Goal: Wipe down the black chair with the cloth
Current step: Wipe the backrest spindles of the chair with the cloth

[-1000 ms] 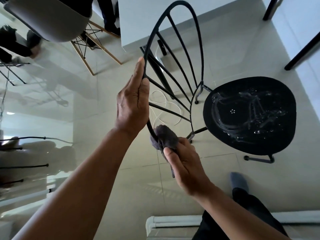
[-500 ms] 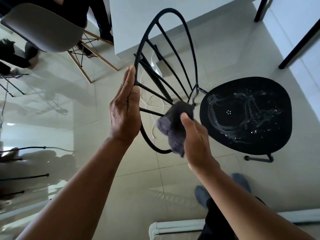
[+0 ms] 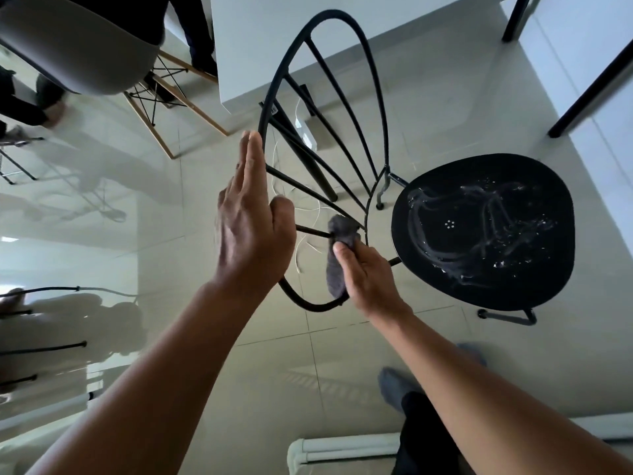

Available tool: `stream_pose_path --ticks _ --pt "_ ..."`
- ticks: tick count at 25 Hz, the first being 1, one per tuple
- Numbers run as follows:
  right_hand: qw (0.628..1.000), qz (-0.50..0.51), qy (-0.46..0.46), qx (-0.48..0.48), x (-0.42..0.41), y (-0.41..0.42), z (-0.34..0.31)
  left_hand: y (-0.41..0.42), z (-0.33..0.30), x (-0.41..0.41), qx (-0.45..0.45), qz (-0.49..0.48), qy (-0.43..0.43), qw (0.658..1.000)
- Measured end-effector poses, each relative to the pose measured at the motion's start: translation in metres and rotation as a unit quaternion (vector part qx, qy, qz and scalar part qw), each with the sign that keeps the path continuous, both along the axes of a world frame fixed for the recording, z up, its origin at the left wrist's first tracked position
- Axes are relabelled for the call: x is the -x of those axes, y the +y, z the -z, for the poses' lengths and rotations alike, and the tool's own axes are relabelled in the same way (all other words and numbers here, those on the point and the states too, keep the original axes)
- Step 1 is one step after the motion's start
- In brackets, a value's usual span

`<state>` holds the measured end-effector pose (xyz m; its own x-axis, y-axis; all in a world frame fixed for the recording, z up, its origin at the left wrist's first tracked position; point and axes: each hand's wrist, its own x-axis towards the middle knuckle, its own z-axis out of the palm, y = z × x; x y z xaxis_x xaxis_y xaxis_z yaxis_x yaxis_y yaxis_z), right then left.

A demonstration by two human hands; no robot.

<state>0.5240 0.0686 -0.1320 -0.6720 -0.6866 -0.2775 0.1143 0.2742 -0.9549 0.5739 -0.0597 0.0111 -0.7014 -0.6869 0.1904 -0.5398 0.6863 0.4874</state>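
Note:
The black chair [image 3: 486,231] stands on the tiled floor, its round seat streaked with wet smears and its hooped metal back with thin spokes toward me. My left hand [image 3: 251,221] rests flat against the left side of the back hoop, fingers straight, thumb hooked over the rim. My right hand [image 3: 368,279] grips a dark grey cloth [image 3: 337,255] wrapped around a lower spoke of the backrest, close to where the spokes meet by the seat.
A white table [image 3: 274,39] stands behind the chair, with white cables [image 3: 305,214] on the floor beneath. A grey shell chair [image 3: 89,46] with wooden legs is at upper left, another person's legs beside it. Black table legs [image 3: 589,97] at upper right. My socked feet [image 3: 394,385] are below.
My right hand with the cloth went from the hoop's lower rim up to the spokes, then slid down along a spoke toward the seat junction. My left hand stayed on the hoop.

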Motion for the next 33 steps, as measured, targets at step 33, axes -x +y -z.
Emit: stream_pose_path --ticks 33 --pt "0.946 0.11 -0.305 -0.006 0.069 -0.036 0.017 0.007 0.011 -0.001 -0.011 -0.019 0.026 0.999"
